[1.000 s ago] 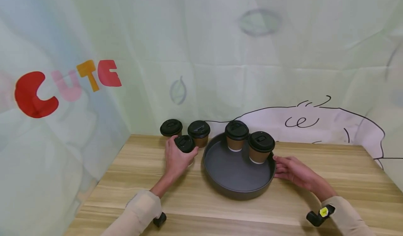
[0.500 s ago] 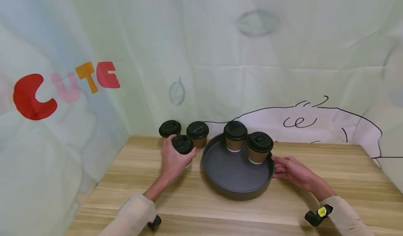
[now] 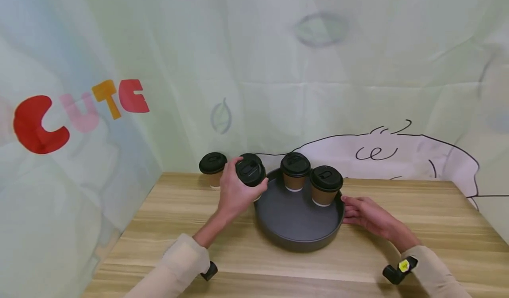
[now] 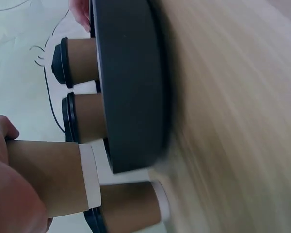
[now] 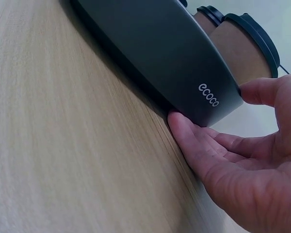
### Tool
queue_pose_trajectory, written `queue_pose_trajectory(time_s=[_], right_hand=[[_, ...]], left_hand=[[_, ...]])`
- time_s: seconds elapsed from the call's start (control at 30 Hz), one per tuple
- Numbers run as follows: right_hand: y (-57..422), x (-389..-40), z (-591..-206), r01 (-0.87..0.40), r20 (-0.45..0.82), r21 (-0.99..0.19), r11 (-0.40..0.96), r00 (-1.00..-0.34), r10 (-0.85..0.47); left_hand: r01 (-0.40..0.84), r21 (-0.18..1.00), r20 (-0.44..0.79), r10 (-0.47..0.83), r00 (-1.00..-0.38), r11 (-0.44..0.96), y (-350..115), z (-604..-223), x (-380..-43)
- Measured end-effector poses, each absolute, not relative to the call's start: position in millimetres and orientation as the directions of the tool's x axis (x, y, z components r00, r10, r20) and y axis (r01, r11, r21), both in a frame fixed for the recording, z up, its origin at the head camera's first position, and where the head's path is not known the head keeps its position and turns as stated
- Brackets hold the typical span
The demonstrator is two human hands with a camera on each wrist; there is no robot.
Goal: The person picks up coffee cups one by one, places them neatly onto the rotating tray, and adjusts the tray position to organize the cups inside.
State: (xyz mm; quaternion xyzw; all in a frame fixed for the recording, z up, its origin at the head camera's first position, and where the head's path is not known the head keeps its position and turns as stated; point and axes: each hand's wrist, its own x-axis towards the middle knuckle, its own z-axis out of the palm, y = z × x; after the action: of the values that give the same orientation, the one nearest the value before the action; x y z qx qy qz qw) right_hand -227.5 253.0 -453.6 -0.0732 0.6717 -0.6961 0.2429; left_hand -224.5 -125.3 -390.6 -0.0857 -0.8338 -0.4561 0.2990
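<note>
My left hand grips a brown paper coffee cup with a black lid, thumb on one side and fingers on the other. The left wrist view shows the held cup raised, its white base off the table. Behind it another lidded cup stands on the table, hidden from the head view. My right hand holds the side of a round dark grey tray, thumb at the rim and fingers low against the wall. Two lidded cups, one at the back and one at the right, stand upright in the tray.
A further lidded cup stands at the table's back left. The wooden table ends at a printed curtain behind and to the left. The tray's outer wall bears white "ecoco" lettering.
My left hand has lifted the coffee cup and carried it rightward and up, to the tray's left edge. The right hand has stayed on the tray, which has not visibly moved.
</note>
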Motion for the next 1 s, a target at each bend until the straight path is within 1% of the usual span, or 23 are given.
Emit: queue_pose_trajectory(time_s=[0.3, 0.47, 0.67, 1.0], right_hand=[[251.1, -228.2, -455.2, 0.232, -0.213, -0.973, 0.011, -0.874, -0.437], [252.2, -228.6, -456.7, 0.23, -0.205, -0.973, -0.005, -0.875, -0.44], [251.8, -228.4, -457.0, 0.23, -0.199, -0.973, -0.015, -0.872, -0.447], [252.5, -227.7, -455.6, 0.238, -0.217, -0.971, 0.007, -0.876, -0.431]], left_hand=[[0.439, 0.684, 0.546, -0.01, -0.838, 0.583, -93.8, -394.1, -239.1], [0.41, 0.693, 0.487, 0.035, -0.873, 0.593, -86.6, -403.8, -245.5], [0.383, 0.691, 0.448, 0.053, -0.893, 0.613, -83.9, -414.6, -248.9], [0.344, 0.682, 0.426, 0.032, -0.904, 0.645, -81.0, -428.8, -251.4]])
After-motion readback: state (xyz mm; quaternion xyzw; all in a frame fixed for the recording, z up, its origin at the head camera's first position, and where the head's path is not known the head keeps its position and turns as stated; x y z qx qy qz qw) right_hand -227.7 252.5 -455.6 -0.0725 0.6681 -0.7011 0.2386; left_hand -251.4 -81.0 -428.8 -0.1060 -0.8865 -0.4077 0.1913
